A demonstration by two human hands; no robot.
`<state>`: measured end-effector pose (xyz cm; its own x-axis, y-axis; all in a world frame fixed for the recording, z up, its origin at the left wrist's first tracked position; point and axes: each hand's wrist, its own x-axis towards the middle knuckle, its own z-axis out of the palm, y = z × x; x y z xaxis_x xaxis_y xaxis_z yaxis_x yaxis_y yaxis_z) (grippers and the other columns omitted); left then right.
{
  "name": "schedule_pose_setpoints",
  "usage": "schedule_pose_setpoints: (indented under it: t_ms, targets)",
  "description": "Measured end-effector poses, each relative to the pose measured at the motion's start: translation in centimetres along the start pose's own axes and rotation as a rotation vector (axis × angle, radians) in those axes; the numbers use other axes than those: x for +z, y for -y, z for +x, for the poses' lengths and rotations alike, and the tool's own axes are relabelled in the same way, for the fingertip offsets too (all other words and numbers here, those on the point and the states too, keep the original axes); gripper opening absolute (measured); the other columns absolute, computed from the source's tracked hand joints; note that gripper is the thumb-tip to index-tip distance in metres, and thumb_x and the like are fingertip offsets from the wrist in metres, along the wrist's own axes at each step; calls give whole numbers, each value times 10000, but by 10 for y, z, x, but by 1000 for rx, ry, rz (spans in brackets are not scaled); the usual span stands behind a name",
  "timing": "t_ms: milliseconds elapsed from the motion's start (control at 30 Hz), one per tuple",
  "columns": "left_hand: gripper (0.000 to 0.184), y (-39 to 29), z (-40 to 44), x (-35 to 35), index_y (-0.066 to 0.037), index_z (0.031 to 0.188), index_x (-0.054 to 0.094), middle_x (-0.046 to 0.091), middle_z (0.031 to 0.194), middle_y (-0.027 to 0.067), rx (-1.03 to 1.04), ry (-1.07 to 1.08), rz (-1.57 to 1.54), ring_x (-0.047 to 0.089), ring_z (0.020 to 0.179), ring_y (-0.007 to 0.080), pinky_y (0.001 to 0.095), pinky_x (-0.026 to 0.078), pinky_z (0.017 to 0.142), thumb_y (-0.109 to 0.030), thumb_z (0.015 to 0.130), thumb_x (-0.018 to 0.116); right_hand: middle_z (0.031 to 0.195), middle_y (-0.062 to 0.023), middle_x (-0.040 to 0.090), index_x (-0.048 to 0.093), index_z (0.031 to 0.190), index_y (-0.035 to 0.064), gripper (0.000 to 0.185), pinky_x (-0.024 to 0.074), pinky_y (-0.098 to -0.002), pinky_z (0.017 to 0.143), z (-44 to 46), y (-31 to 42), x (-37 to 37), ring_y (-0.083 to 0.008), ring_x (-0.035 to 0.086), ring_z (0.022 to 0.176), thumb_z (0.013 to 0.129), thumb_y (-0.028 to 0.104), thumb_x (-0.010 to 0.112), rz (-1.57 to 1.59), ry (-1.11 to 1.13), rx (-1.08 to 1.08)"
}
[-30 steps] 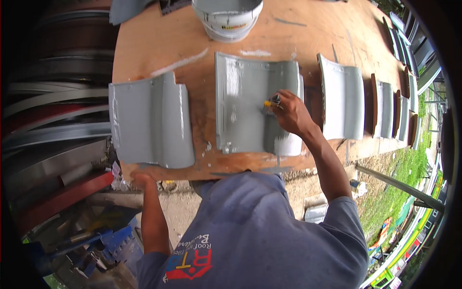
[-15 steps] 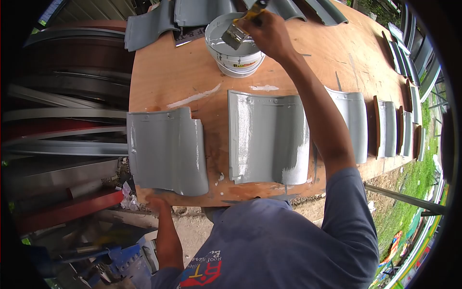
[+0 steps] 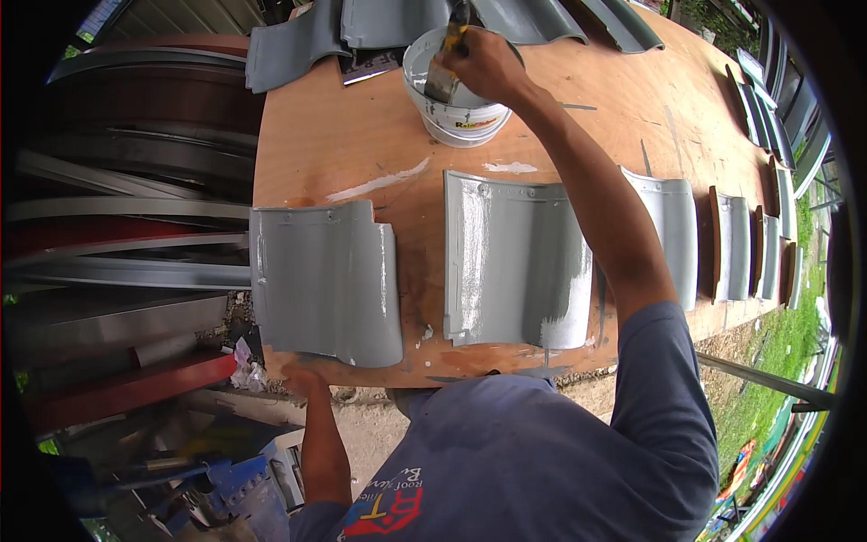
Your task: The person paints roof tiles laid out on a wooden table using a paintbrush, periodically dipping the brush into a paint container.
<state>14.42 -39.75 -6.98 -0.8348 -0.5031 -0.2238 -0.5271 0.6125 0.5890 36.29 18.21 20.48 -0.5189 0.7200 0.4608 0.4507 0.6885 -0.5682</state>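
The right hand [image 3: 488,68] is over the paint bucket [image 3: 462,124], fingers [image 3: 452,60] clamped on the paintbrush [image 3: 442,83], which slants bristles-down inside, with the white-patched roof tile [image 3: 510,257] lying back toward the body [image 3: 533,461], and the left hand [image 3: 302,378], grip unclear, well apart at the near edge of the surface [image 3: 339,149].

The right hand [image 3: 490,68] grips a brush [image 3: 440,83] at the mouth of the bucket [image 3: 465,133] — bristles down. The left hand [image 3: 307,381], blurred, is at the near edge of the desk [image 3: 316,140], just below the left tile [image 3: 321,280]. The middle tile [image 3: 515,262] is grey — a pale patch [image 3: 569,321] marks its lower right.
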Motion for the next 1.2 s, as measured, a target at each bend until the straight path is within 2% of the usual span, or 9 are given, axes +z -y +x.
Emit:
schedule_pose_setpoints:
  t_ms: [133,400,467,500,533,567,767,933,1200]
  targets:
    - [778,2,2,4,140,1328,531,596,1304,380,-9,-1,-66,619,1180,516,615,470,1013,-545,982,403,944,-281,734,731,1002,-54,410,548,-490,851,1,9,-10,-456,707,928,879,336,757,41,24,118]
    - [787,9,9,4,151,1339,505,588,1311,386,-5,45,-49,615,1187,521,577,494,1024,-546,991,397,834,-219,733,732,987,-46,403,559,-448,784,-19,-5,-30,-357,724,813,884,340,786,58,27,89]
    - [763,7,6,2,156,1328,502,590,1311,375,-2,61,-122,624,1176,508,563,511,1012,-525,992,429,832,-92,717,724,943,-10,351,533,-318,646,-35,-22,-55,-162,647,717,990,337,717,678,-83,169]
    - [763,9,10,4,156,1328,502,590,1311,375,3,68,-118,624,1176,508,563,511,1012,-525,992,429,800,-33,618,644,891,39,261,531,-320,666,-49,-33,-66,-141,591,723,1018,264,685,865,-120,177]
    - [754,14,15,7,156,1324,501,590,1316,367,0,90,-195,630,1170,498,562,520,997,-517,989,448,1073,-162,712,642,1116,-43,297,610,-401,896,-66,-25,-83,-263,714,968,1064,247,610,1055,-182,382]
    - [746,18,20,9,156,1321,499,590,1322,359,-4,115,-272,636,1165,488,562,530,983,-510,986,466,842,-82,733,667,1166,-40,460,551,-358,696,-87,-16,-96,-224,702,749,948,353,766,1107,-380,465]
    - [665,17,27,17,138,1270,563,667,1225,315,-50,134,-297,683,1091,468,552,570,933,-448,964,489,741,-18,624,711,1048,-21,293,367,-238,548,-247,-29,-190,-85,538,641,941,246,764,529,-249,707]
    - [646,2,-2,0,121,1241,631,684,1236,292,-21,149,-233,696,1087,452,533,579,934,-441,960,481,958,-144,722,666,1122,-82,323,611,-328,729,-346,-53,-179,-194,702,784,953,179,756,785,-556,817]
    - [653,17,20,9,152,1198,650,678,1247,267,2,230,-237,708,1042,386,493,604,903,-436,979,469,828,-80,722,714,988,-45,261,539,-305,649,-343,-81,-115,-137,662,729,980,215,731,314,-880,743]
